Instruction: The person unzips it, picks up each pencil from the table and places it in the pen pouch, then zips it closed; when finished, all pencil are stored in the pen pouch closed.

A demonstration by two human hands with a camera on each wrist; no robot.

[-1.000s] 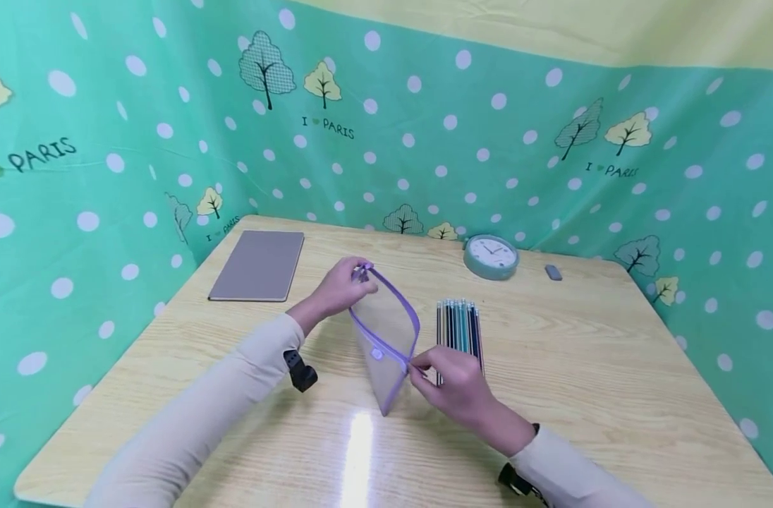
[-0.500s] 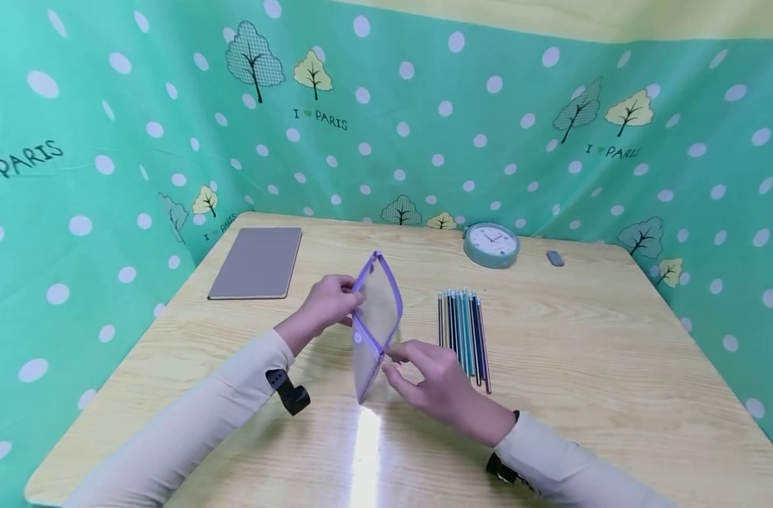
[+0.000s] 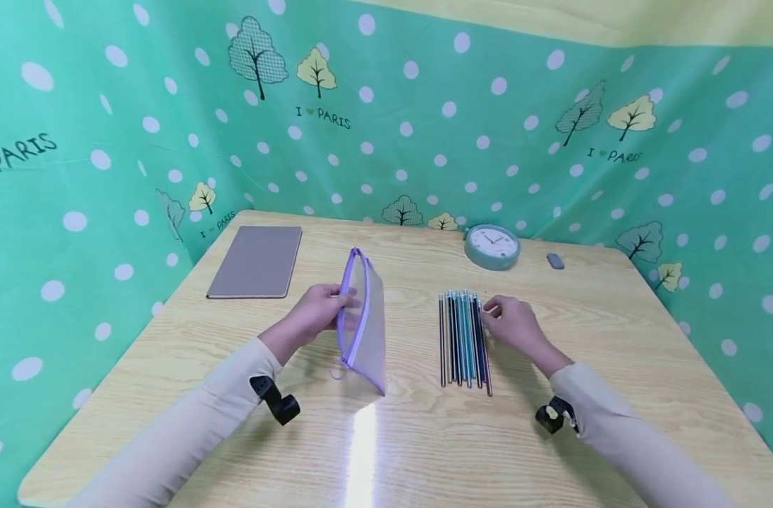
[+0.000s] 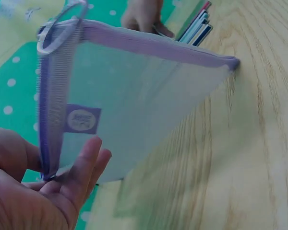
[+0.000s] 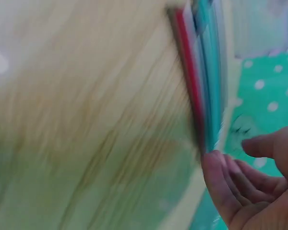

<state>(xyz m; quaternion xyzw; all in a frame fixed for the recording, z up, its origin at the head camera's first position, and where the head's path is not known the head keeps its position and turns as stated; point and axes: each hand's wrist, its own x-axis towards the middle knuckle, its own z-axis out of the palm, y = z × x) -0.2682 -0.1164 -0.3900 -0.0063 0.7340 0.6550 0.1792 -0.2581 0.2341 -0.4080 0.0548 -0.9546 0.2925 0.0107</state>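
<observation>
My left hand grips the edge of a see-through zip pouch with purple trim, thumb on one side and fingers on the other. The pouch stands on edge, its mouth unzipped and gaping. In the left wrist view a small purple label shows on the mesh pouch. To the right of the pouch lies a row of pencils in dark, teal and red tones. At the upper right side of that row is my right hand; in the right wrist view its fingertips touch the pencils, the thumb held apart.
A grey notebook lies at the back left of the wooden table. Toward the back right are a round teal clock and a small grey eraser-like block. A green dotted curtain hangs behind.
My right hand has let go of the pouch's zip end and moved right to the pencils. The left hand has moved its grip down to the pouch's side and turned the pouch.
</observation>
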